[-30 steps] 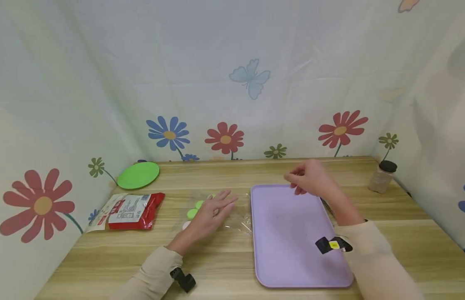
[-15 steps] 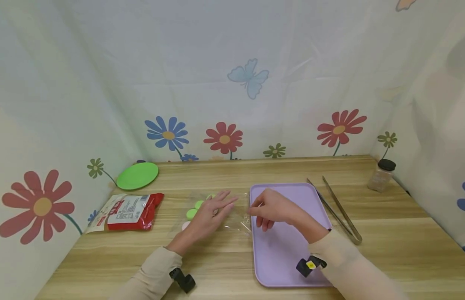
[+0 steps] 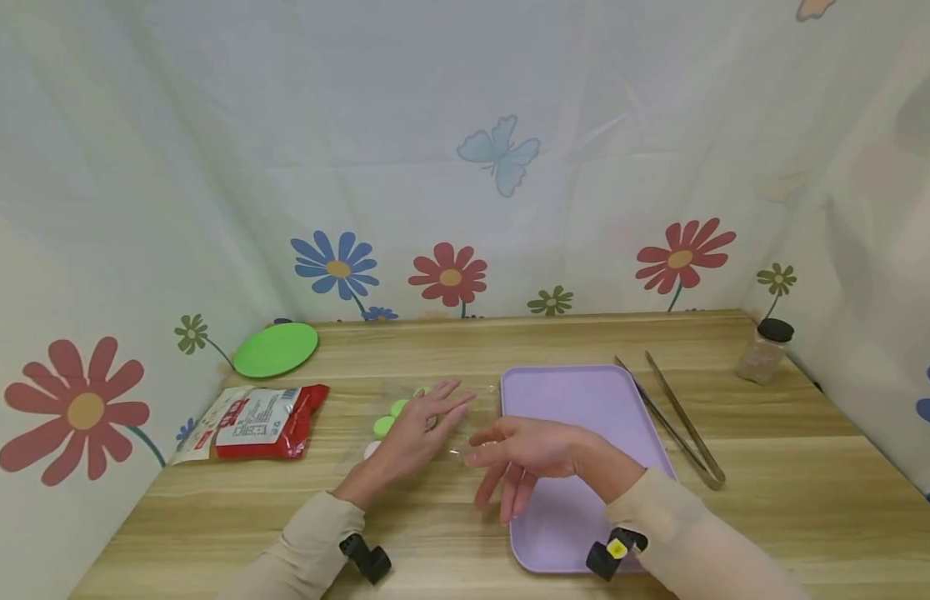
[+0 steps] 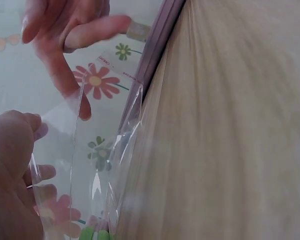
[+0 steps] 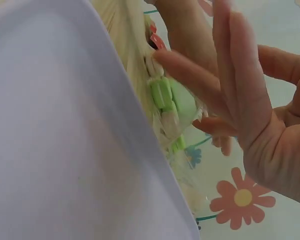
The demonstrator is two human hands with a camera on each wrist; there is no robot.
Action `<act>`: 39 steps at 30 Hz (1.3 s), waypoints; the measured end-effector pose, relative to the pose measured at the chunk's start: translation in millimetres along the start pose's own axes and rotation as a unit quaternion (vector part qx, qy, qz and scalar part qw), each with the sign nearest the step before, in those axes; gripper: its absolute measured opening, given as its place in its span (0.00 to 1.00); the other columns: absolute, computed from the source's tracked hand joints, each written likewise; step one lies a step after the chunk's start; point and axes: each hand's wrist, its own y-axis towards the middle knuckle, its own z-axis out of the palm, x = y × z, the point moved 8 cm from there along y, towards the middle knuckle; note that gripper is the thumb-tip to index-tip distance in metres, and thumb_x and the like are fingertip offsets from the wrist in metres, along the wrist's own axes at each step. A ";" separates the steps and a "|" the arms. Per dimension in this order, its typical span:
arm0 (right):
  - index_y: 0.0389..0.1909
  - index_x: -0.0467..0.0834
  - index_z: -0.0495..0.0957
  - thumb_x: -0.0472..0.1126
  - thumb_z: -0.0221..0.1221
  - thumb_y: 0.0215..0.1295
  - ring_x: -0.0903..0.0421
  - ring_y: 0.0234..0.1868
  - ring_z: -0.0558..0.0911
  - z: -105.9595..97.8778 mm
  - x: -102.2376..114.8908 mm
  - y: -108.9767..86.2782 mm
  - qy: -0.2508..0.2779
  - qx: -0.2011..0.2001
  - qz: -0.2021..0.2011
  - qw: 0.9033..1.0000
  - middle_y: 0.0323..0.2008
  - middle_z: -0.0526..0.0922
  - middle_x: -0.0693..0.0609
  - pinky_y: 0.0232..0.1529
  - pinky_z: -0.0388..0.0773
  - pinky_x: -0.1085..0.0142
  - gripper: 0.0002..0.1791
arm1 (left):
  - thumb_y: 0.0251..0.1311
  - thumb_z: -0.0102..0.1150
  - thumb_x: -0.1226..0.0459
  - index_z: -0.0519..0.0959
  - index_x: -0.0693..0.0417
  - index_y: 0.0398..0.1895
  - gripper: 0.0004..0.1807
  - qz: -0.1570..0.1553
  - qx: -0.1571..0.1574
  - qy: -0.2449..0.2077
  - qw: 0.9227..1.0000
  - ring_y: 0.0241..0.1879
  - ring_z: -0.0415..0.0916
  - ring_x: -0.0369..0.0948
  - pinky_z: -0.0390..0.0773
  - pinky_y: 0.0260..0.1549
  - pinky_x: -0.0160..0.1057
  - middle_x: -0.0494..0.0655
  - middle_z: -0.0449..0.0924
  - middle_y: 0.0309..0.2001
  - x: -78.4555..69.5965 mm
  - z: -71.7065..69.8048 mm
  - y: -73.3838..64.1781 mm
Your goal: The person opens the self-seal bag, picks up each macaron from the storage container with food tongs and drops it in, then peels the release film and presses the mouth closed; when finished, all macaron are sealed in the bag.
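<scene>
On the table's middle lies a clear plastic bag (image 4: 95, 165) with several green and white round pieces (image 3: 385, 427) inside. My left hand (image 3: 416, 429) holds the bag's upper film near its mouth; the left wrist view shows the film raised between thumb and fingers. My right hand (image 3: 525, 454) hovers over the left edge of a purple tray (image 3: 577, 392), beside the bag's mouth. Its fingers are spread and hold nothing. Part of the bag and some pieces are hidden under my left hand.
Metal tongs (image 3: 693, 437) lie right of the tray. A jar with a black lid (image 3: 763, 357) stands at the far right. At left are a green plate (image 3: 273, 352) and a red-and-white packet (image 3: 258, 421). Printed curtains enclose the table's back and sides.
My right hand has moved left and nearer, from the tray's far right edge to beside the bag, and its fingers have spread. The tongs came into fuller view. My left hand stays put.
</scene>
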 end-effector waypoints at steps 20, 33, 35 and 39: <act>0.69 0.28 0.60 0.45 0.58 0.72 0.40 0.43 0.87 -6.4 -3.2 -0.2 -0.015 -0.042 -0.012 0.999 0.65 0.74 0.40 0.30 0.86 0.55 0.34 | 0.74 0.54 0.56 0.78 0.49 0.65 0.20 -0.022 -0.004 -0.005 1.000 0.75 0.54 0.44 0.44 0.72 0.61 0.50 0.65 0.72 2.0 -3.4 1.5; 0.64 0.30 0.66 0.42 0.57 0.72 0.40 0.44 0.86 -2.0 0.1 -2.3 -0.029 -0.033 -0.019 0.999 0.64 0.76 0.41 0.29 0.85 0.57 0.27 | 0.77 0.48 0.56 0.70 0.56 0.71 0.25 0.010 0.104 0.057 0.993 0.69 0.65 0.50 0.62 0.68 0.55 0.54 0.70 0.69 6.9 -23.2 39.9; 0.63 0.31 0.67 0.42 0.58 0.72 0.40 0.44 0.86 -1.9 0.4 -2.7 -0.034 -0.030 -0.018 0.999 0.64 0.76 0.41 0.29 0.85 0.57 0.26 | 0.77 0.48 0.61 0.69 0.62 0.70 0.23 0.006 0.149 0.087 0.985 0.67 0.69 0.52 0.68 0.65 0.53 0.58 0.72 0.66 11.7 -20.9 52.7; 0.62 0.32 0.69 0.41 0.59 0.71 0.40 0.43 0.87 0.2 0.2 -4.0 -0.046 -0.022 -0.016 0.999 0.63 0.76 0.42 0.29 0.85 0.57 0.24 | 0.73 0.51 0.68 0.75 0.70 0.62 0.19 -0.009 0.245 0.144 0.959 0.58 0.78 0.52 0.75 0.58 0.49 0.61 0.81 0.56 28.1 -6.1 67.4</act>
